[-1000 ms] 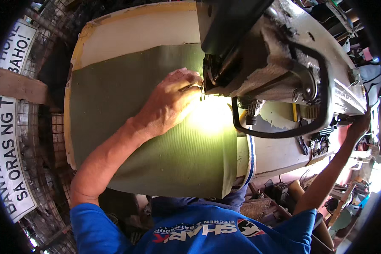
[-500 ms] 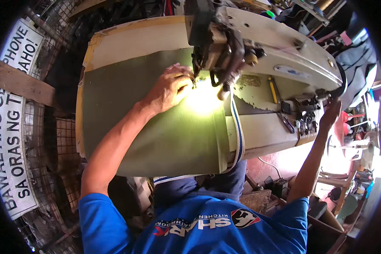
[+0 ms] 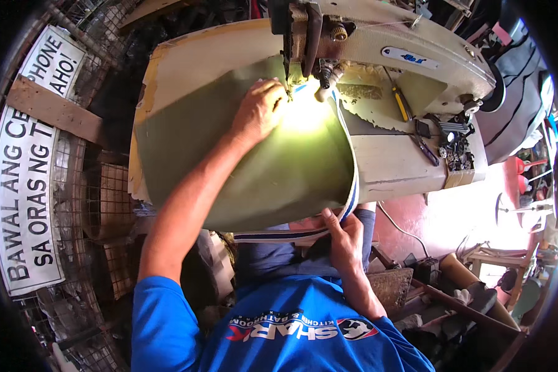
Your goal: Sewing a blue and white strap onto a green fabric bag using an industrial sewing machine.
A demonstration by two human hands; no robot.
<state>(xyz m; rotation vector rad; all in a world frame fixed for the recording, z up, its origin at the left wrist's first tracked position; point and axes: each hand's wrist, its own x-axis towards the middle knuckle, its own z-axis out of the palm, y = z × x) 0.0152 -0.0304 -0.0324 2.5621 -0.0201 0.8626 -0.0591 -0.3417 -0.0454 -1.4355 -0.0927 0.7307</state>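
An industrial sewing machine stands over a large green fabric panel, with its lamp lighting the needle area. My left hand is at the needle and presser foot, fingers curled in a pinch on the panel; what they hold is hidden. A white strap with a blue stripe runs from under the machine head, down the panel's right side and left along its front. My right hand grips the panel's front right edge, thumb on top, touching the strap.
The worn machine table bears a yellow-handled screwdriver, pliers and a bobbin winder. A wire-mesh wall with signs and a plank is on the left. Grey material, a wooden box and clutter fill the right.
My right hand has come down and left from the machine's handwheel to the panel's front edge. The panel's front corner has lifted and shifted. My left hand stays at the needle.
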